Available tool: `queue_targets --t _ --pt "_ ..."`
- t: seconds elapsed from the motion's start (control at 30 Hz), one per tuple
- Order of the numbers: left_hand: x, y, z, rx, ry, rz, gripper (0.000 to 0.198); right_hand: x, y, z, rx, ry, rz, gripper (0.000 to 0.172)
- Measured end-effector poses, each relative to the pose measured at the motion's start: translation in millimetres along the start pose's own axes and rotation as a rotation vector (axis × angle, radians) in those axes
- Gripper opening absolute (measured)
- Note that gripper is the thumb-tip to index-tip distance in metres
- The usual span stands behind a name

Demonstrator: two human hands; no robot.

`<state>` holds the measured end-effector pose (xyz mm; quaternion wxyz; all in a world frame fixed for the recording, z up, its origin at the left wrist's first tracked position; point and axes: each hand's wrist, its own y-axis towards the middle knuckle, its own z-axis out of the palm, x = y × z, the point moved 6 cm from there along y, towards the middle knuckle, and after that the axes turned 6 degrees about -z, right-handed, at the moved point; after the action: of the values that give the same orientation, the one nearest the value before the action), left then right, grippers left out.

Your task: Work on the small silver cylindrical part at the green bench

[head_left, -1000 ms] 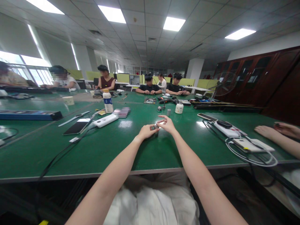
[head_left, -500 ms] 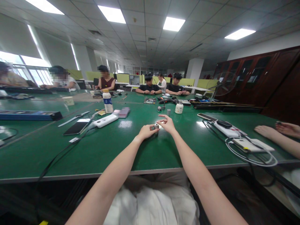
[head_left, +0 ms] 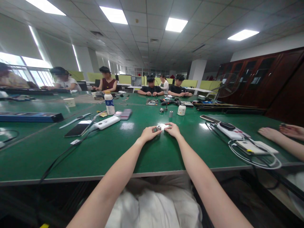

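My left hand (head_left: 148,134) rests on the green table (head_left: 114,152) with thumb and fingers closed round a small silver metal cylinder (head_left: 159,127). The cylinder stands upright, and a ring-like top shows above the fingertips. Just to its right, my right hand (head_left: 173,130) is low at the tabletop with its fingers curled together. Whatever those fingertips hold, if anything, is too small to name against the bright glare. Beyond my hands stand another grey metal cylinder (head_left: 171,114), a small dark metal part (head_left: 166,108) and a shiny metal piece (head_left: 161,110).
A white jar (head_left: 181,110) stands past my right hand. To the left are a bottle (head_left: 109,103), a white power bank (head_left: 107,122) and a phone (head_left: 79,128). Cabled devices (head_left: 231,130) and another person's hand (head_left: 269,133) are at right. Several people sit across the table.
My right hand has come down from over the metal cylinder and shifted slightly right to the tabletop, its fingers now curled in. The left hand keeps its hold on the cylinder.
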<state>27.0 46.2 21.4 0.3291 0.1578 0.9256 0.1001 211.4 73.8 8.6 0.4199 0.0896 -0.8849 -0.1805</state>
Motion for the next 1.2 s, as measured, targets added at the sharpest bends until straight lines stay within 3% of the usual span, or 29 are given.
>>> queue_targets --t 0.27,0.5,0.67,0.87,1.03,1.2 --pt "0 -1 -0.4 -0.006 0.000 -0.010 0.054 0 3 -13 0.027 -0.168 0.011 0.029" --pt "-2 -1 -1.6 0.001 -0.003 -0.004 0.054 -5 0 -8 0.076 -0.214 -0.026 0.020" --pt "-2 -1 -1.6 -0.003 -0.001 -0.003 0.054 0 0 -6 0.030 -0.177 -0.073 0.013" --pt "-1 0 0.1 0.002 0.004 -0.003 0.055 24 8 -6 -0.021 -0.055 -0.204 0.023" --pt "-1 0 0.0 0.013 0.003 -0.002 0.052 43 9 0 0.003 0.039 -0.306 0.022" --pt "-2 -1 -0.6 0.024 0.001 -0.007 0.050 47 7 7 0.048 0.101 -0.342 0.019"
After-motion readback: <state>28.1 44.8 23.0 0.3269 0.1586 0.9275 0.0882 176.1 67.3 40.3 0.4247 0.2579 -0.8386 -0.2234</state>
